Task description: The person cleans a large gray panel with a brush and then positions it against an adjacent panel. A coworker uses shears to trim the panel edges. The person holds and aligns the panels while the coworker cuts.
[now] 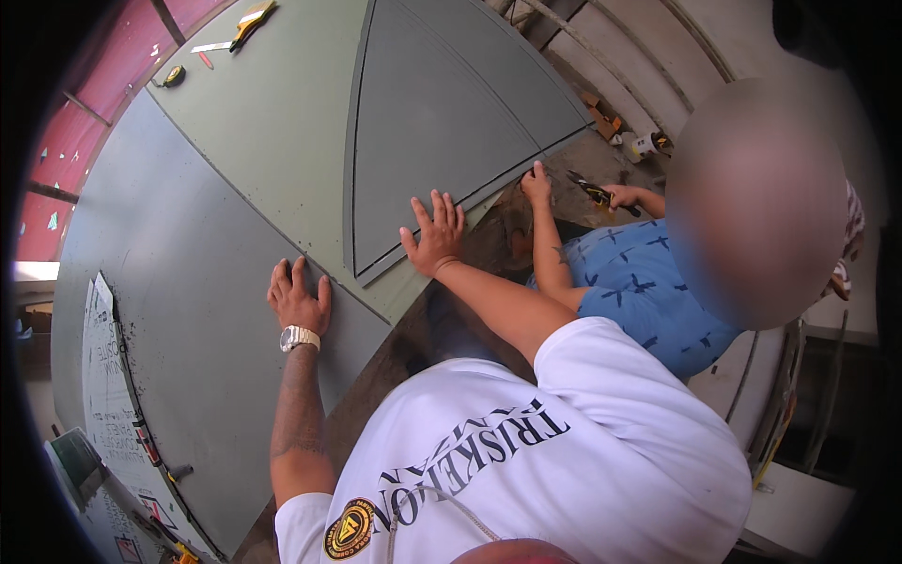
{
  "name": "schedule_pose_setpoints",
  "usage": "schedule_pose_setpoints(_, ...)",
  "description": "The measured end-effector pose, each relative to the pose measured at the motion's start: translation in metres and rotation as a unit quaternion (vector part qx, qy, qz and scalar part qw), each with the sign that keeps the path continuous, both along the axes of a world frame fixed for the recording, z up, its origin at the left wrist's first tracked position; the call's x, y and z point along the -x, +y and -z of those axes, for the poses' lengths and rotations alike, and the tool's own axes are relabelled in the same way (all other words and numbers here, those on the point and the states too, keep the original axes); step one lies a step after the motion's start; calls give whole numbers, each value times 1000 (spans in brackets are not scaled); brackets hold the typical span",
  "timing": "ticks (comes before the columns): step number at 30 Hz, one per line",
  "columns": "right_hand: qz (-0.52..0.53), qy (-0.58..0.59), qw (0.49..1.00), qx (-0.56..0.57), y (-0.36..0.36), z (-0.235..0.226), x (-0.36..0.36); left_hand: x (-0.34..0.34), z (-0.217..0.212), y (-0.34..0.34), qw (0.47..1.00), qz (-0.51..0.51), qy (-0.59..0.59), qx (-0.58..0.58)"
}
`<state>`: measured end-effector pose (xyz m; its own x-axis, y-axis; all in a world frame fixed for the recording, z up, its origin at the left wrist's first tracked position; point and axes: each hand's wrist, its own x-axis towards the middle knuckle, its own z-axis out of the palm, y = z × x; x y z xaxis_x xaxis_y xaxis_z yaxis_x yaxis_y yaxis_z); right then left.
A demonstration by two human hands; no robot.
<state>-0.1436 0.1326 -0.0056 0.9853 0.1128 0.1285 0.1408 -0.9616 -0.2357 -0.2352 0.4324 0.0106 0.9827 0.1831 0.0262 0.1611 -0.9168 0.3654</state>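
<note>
I am looking at the fingers first: those of the left hand [299, 299], just left of the frame's centre, are lying spread and flat, palm down, on the large grey sheet [188, 282] that is filling the left half of the picture, a pale metal watch [300, 337] sitting on the wrist below. The fingers of the right hand [434, 235], at centre frame, are likewise fanned out and pressing flat, this time on the lower corner of the darker grey triangular panel [442, 113], which is lying on top of the greenish sheet [282, 122] and reaching up to the top of the frame. Neither hand is pinching or gripping anything. As I judge it, holding the panel steady is the step in hand, and doing it well means keeping both palms pressing evenly and straight down so the corner is not creeping along its seam, while keeping fingertips back from the sheet's bare edge. To the right, a co-worker in a blue patterned shirt [639, 282] is reaching one hand [536, 183] to the panel's lower edge, with a yellow-handled tool [592, 193] in the other; I would be keeping my fingers clear of that tool. At upper left a tape measure [174, 75] and another yellow tool [252, 19] are lying well apart.
</note>
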Motion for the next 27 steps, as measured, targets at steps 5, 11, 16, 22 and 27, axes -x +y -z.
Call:
schedule_pose_setpoints(5, 2, 1, 1000, -11, 1, -5, 3, 4, 2, 2, 1000, 1, -11, 6)
schedule_pose_setpoints(11, 6, -12, 1000, -14, 1, -3, 12, 8, 3, 0, 1000, 4, -17, 6)
schedule_pose_setpoints(16, 7, -15, 1000, -18, 2, 2, 16, 12, 15, 3, 999, 5, -38, 6)
schedule_pose_setpoints(22, 13, -30, 999, -21, -1, 7, 22, 17, 16, 0, 999, 10, -49, -4)
schedule_pose_setpoints(27, 9, -38, 999, -30, -3, 2, 36, 31, 11, -2, 998, 11, -54, 1)
